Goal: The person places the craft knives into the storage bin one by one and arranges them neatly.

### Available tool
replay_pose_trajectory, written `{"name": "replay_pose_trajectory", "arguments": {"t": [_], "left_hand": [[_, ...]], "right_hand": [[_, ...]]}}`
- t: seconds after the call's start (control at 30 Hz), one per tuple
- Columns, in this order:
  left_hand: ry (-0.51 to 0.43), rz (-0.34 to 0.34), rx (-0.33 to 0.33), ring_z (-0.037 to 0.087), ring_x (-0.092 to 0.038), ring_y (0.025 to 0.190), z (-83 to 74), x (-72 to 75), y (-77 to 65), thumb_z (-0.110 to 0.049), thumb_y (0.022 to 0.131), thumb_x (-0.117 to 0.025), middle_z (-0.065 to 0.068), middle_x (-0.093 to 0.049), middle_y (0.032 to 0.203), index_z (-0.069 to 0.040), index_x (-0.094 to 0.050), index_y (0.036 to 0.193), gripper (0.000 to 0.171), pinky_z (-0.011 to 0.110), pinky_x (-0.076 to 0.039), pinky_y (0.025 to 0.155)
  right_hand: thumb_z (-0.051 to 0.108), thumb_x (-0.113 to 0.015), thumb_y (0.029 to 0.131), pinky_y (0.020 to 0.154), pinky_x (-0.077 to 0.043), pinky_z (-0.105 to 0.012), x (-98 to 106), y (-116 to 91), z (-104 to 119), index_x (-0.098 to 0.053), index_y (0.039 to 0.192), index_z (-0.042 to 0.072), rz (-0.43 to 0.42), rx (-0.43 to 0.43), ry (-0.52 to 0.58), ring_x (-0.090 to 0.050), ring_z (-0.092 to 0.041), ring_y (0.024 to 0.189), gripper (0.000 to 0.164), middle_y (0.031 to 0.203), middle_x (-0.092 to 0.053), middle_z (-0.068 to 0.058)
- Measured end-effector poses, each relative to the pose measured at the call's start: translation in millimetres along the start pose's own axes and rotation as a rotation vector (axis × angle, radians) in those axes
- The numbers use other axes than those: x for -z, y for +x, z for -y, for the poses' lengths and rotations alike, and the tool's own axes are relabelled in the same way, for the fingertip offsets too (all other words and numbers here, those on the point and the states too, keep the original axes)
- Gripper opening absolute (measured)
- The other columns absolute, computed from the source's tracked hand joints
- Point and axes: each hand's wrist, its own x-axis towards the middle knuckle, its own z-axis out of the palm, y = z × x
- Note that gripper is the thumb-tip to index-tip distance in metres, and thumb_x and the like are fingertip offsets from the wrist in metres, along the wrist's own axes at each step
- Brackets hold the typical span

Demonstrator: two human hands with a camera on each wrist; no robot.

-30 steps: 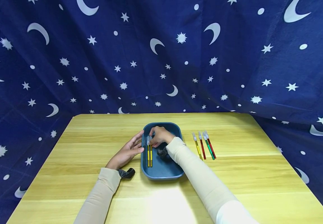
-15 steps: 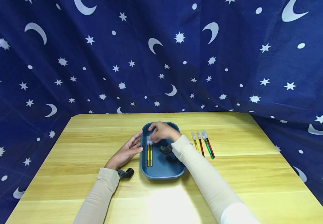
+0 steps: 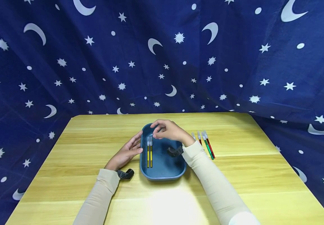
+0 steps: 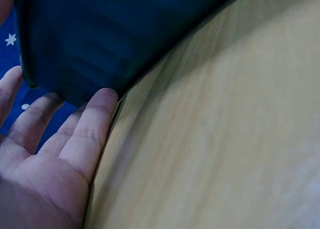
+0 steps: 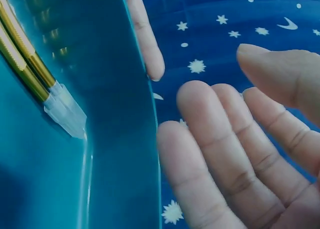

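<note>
Two gold-handled craft knives [image 3: 149,153] with clear caps lie side by side along the left of a dark blue tray [image 3: 164,167]. In the right wrist view, their capped ends [image 5: 65,111] point toward the tray's far end wall. My right hand [image 3: 169,131] hovers over the tray's far part, fingers loosely bent and holding nothing. With its fingers extended, my left hand [image 3: 125,153] rests against the tray's left side; the left wrist view shows fingertips [image 4: 102,96] at the tray's outer wall.
Several more capped craft knives lie right of the tray, among them a green one [image 3: 209,147] and a red one [image 3: 211,148]. My right forearm [image 3: 209,175] partly covers others there. A navy curtain [image 3: 162,56] with moons and stars hangs behind the wooden table [image 3: 94,131].
My right hand has let go of the right-hand gold craft knife and lifted up and to the right, uncovering both caps. The left hand stays at the tray's side.
</note>
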Motion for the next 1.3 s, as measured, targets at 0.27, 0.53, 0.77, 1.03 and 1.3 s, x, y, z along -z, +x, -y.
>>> {"name": "replay_pose_trajectory", "arguments": {"t": [0.27, 0.53, 0.77, 1.03, 1.3], "left_hand": [[0.007, -0.01, 0.004, 0.043, -0.014, 0.164, 0.3, 0.3, 0.1, -0.005, 0.11, -0.06, 0.017, -0.01, 0.18, -0.017, -0.008, 0.176, 0.085, 0.025, -0.044, 0.115], [-0.002, -0.006, -0.005, 0.044, -0.013, 0.164, 2.4, 0.5, 0.7, -0.004, 0.11, -0.06, 0.018, -0.008, 0.181, -0.017, -0.007, 0.176, 0.086, 0.023, -0.045, 0.114], [0.001, -0.008, -0.01, 0.044, -0.013, 0.164, 2.4, 0.9, -0.2, -0.003, 0.11, -0.059, 0.018, -0.008, 0.181, -0.016, -0.007, 0.176, 0.085, 0.023, -0.045, 0.113], [0.007, -0.011, -0.009, 0.046, -0.012, 0.164, 2.6, 0.9, -0.6, -0.004, 0.111, -0.059, 0.02, -0.008, 0.18, -0.016, -0.006, 0.176, 0.085, 0.022, -0.046, 0.112], [0.02, -0.007, -0.002, 0.046, -0.011, 0.164, 3.5, 2.1, 0.3, -0.004, 0.111, -0.058, 0.019, -0.007, 0.181, -0.018, -0.006, 0.176, 0.085, 0.022, -0.045, 0.113]], "right_hand": [[-0.004, -0.075, 0.098, 0.093, -0.061, -0.043, 9, -20, 1, -0.067, 0.128, -0.008, -0.096, 0.107, -0.052, -0.074, -0.028, 0.098, 0.031, 0.109, -0.074, -0.022], [-0.004, -0.075, 0.099, 0.097, -0.061, -0.048, 21, -44, -4, -0.068, 0.13, -0.008, -0.142, 0.149, -0.051, -0.071, -0.039, 0.109, 0.032, 0.119, -0.074, -0.02], [-0.005, -0.076, 0.097, 0.104, -0.055, -0.061, 31, -61, -12, -0.069, 0.128, -0.007, -0.196, 0.177, -0.064, -0.067, -0.051, 0.115, 0.032, 0.122, -0.074, -0.02], [-0.006, -0.079, 0.095, 0.102, -0.053, -0.065, 44, -81, -24, -0.07, 0.125, -0.008, -0.268, 0.171, -0.097, -0.071, -0.041, 0.113, 0.032, 0.119, -0.075, -0.023], [-0.008, -0.075, 0.097, 0.101, -0.059, -0.045, 59, -99, -36, -0.07, 0.124, -0.009, -0.324, 0.131, -0.098, -0.072, -0.017, 0.108, 0.028, 0.118, -0.075, -0.023]]}}
